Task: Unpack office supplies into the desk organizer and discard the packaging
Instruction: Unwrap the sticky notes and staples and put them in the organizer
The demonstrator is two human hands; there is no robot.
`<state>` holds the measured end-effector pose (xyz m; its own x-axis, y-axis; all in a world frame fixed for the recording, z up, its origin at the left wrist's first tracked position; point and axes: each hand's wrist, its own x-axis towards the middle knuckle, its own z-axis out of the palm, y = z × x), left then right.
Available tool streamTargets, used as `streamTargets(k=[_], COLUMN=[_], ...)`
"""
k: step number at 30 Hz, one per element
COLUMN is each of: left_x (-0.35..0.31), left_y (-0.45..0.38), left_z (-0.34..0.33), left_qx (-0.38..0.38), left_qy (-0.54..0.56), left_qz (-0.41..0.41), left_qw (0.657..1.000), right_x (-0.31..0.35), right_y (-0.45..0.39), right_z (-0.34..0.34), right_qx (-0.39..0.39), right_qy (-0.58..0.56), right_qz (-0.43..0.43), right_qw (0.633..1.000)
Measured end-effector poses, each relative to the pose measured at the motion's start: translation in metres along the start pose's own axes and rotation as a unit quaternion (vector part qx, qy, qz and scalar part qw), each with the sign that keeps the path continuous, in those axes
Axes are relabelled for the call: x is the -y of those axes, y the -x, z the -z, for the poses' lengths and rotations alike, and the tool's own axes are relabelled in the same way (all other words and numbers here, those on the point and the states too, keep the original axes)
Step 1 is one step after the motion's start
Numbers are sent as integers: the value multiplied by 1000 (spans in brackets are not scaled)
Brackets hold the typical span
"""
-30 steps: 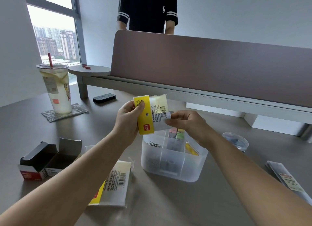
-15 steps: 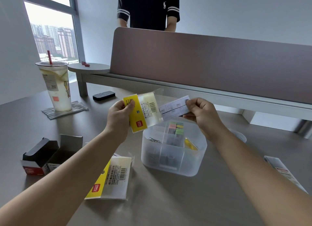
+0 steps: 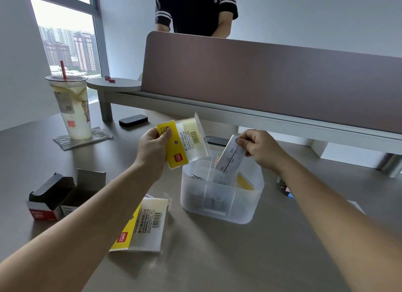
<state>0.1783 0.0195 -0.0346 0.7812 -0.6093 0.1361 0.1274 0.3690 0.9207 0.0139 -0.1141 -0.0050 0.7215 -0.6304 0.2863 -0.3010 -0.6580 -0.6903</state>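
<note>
Just above organizer point(image 3: 221, 206) rim: small box point(image 3: 230, 157) in right hand point(image 3: 260, 149) fingers.

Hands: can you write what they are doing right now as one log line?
left hand: holds yellow packet | right hand: pinches small box above organizer

Sitting at a smooth grey-brown desk point(image 3: 217, 259), facing a long mauve fabric divider panel point(image 3: 272, 84) on a pale grey metal rail point(image 3: 217, 115). Letting in hazy daylight (city towers outside) through a tall grey-framed window point(image 3: 65, 30) between plain white walls point(image 3: 315, 15).
</note>
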Motion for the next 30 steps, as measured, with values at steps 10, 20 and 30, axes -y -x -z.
streamTargets(k=[10,20,30], left_x=[-2,1,-15], left_y=[-2,1,17], left_z=[5,5,10], left_qx=[2,6,-2], left_qy=[-5,-3,-35], left_qz=[9,18,15], left_qw=[1000,1000,999], right_x=[6,-3,1], right_y=[-9,-4,34], right_z=[2,-10,-13], right_qx=[-6,72,36], right_qy=[73,78,72], right_qz=[39,36,28], right_qw=[997,994,996])
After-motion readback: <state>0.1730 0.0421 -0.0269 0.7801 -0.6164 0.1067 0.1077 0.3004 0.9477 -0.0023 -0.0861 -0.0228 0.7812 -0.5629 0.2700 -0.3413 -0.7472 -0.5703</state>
